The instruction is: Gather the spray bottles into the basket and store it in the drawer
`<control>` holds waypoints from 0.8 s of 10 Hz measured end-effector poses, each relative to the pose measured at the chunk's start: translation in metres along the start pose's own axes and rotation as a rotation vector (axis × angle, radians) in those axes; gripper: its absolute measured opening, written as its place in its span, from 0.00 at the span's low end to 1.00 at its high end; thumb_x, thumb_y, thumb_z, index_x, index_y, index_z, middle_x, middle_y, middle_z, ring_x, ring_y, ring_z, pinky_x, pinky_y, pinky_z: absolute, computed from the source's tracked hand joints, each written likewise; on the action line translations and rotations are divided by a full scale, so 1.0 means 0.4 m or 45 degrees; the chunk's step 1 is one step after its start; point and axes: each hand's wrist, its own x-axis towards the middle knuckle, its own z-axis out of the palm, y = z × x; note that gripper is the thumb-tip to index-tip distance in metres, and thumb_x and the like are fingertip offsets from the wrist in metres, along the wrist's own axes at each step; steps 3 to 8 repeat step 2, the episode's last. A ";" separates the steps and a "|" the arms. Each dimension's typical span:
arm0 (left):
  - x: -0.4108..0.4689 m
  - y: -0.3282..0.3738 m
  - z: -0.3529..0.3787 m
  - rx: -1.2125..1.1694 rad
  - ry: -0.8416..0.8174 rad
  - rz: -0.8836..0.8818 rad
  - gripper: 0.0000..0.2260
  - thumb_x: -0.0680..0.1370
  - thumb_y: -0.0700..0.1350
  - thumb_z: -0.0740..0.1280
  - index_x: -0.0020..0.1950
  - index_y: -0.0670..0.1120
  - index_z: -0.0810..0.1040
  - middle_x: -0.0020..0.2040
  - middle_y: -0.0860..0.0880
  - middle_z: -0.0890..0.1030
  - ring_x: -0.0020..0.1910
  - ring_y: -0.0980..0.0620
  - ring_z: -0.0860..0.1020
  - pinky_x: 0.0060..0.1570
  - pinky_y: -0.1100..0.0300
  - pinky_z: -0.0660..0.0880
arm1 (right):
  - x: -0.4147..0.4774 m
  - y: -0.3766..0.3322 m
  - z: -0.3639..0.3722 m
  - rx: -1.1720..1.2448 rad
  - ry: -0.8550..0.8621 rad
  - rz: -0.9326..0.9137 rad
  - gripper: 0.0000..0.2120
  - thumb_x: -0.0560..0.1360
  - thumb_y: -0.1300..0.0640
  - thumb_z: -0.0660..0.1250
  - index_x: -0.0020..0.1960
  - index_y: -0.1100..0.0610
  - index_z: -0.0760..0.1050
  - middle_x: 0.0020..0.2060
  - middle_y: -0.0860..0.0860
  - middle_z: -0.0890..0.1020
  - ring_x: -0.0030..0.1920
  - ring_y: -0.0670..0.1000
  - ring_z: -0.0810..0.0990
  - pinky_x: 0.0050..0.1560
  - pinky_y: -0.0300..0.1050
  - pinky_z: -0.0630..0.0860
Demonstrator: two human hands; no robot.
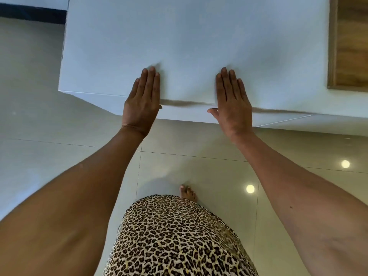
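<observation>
Now both hands lie flat on the plain white smooth front panel (189, 46), which looks like the drawer front, w/ palms against it. Left hand (142, 100) has its fingers straight and pressed together, pointing up the panel; the thumb tip shows at the panel's lower edge. Right hand (233, 100) is the same: fingers stretched, close to each other w/ only small gaps, thumb held out to the side toward the left hand. Neither hand holds anything.

Between the two thumbs, and on past the right hand, a thin dark blurred line (187, 104) runs along the panel, prob. a seam; I cannot tell if it is a gap.

Beyond the right hand's fingertips, far to the side, is a brown wood-grain surface (348, 42).

Below the wrists is the glossy pale tiled floor (199, 170) w/ two round light reflections. Nearer the body is a leopard-print garment (175, 240), and a bare foot (188, 193) shows just past its edge.

Spray bottles and basket are not visible. No writing, label or brand can be read anywhere.
</observation>
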 end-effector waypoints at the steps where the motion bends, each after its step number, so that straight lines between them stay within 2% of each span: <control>1: -0.016 -0.001 -0.024 -0.197 -0.132 -0.074 0.40 0.73 0.49 0.66 0.72 0.35 0.45 0.75 0.36 0.51 0.74 0.38 0.50 0.73 0.50 0.47 | -0.016 -0.015 -0.027 0.048 -0.076 0.012 0.49 0.68 0.47 0.72 0.74 0.66 0.47 0.76 0.61 0.52 0.76 0.59 0.50 0.76 0.53 0.48; 2: -0.051 0.011 -0.099 -0.218 -0.055 -0.081 0.42 0.73 0.56 0.64 0.72 0.36 0.42 0.75 0.36 0.48 0.75 0.39 0.46 0.72 0.51 0.42 | -0.064 -0.056 -0.085 0.121 -0.061 0.089 0.49 0.70 0.42 0.68 0.74 0.66 0.44 0.76 0.61 0.49 0.76 0.59 0.47 0.77 0.51 0.45; 8: -0.051 0.011 -0.099 -0.218 -0.055 -0.081 0.42 0.73 0.56 0.64 0.72 0.36 0.42 0.75 0.36 0.48 0.75 0.39 0.46 0.72 0.51 0.42 | -0.064 -0.056 -0.085 0.121 -0.061 0.089 0.49 0.70 0.42 0.68 0.74 0.66 0.44 0.76 0.61 0.49 0.76 0.59 0.47 0.77 0.51 0.45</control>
